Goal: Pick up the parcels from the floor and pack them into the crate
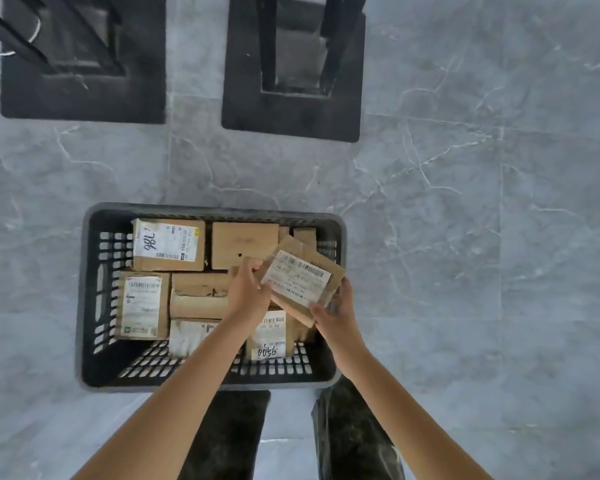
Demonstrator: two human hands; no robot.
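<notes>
Duly noted, head view, looking straight down past the person's forearms.

Item 1. Crate: dark, with slotted walls, stood on the grey marbled floor just ahead of the person. It held several cardboard parcels lying flat and edge to edge, among them the parcel marked "786" at the far left and a plain parcel beside it. They were laid flat, presumably to waste no room.

Item 2. Held parcel: a small flat carton, label uppermost and tilted, carried over the crate's right half above parcels already laid. It was not yet set down. The tilt looked to me like aiming for a gap on that side.

Item 3. Left grip: closed on the held parcel's left edge, fingers curled round it.

Item 4. Right grip: closed on the near right corner, fingers wrapped under it. Using both grips probably served to steer the carton rather than bear its weight.

Item 5. Two dark mats carrying black stands lay beyond the crate. Every parcel in view was in the crate or in hand.
</notes>
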